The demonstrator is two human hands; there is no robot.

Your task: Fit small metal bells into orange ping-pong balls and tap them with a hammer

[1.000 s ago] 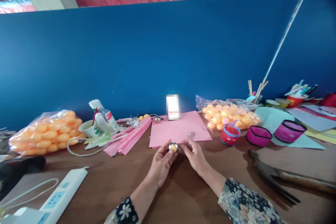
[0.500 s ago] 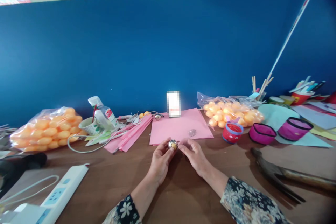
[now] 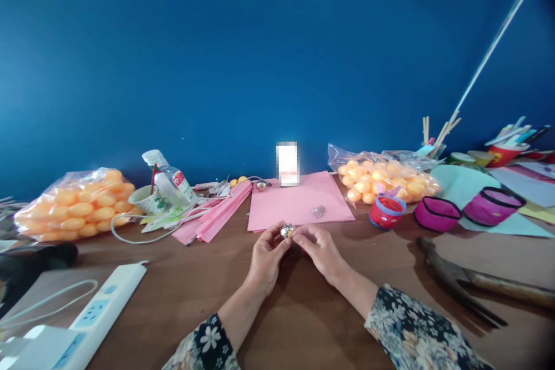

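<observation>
A small shiny silver ball [image 3: 287,230] is held between the thumb and fingers of my left hand [image 3: 265,260], just in front of the pink paper. Its lower right side shows a yellowish spot. My right hand [image 3: 323,254] meets the ball from the right, thumb and forefinger closed in a pinch at its edge. Whatever is between those fingertips is too small to make out. On the pink paper [image 3: 295,202] lies a little heap of clear, glittery bits [image 3: 319,211]. Another silver ball [image 3: 261,185] rests at the paper's far left corner.
Bags of orange balls stand left [image 3: 80,208] and right [image 3: 381,176]. A red cup [image 3: 385,214] and purple fabric rings [image 3: 437,215] are on the right, behind a wooden-handled hammer-like tool [image 3: 459,283]. At left are a power strip [image 3: 104,306], bottle [image 3: 173,182] and pink strips [image 3: 221,214].
The right fingertips have come in against the ball, which has turned slightly in the left hand. The whole scene sits a little higher in the picture.
</observation>
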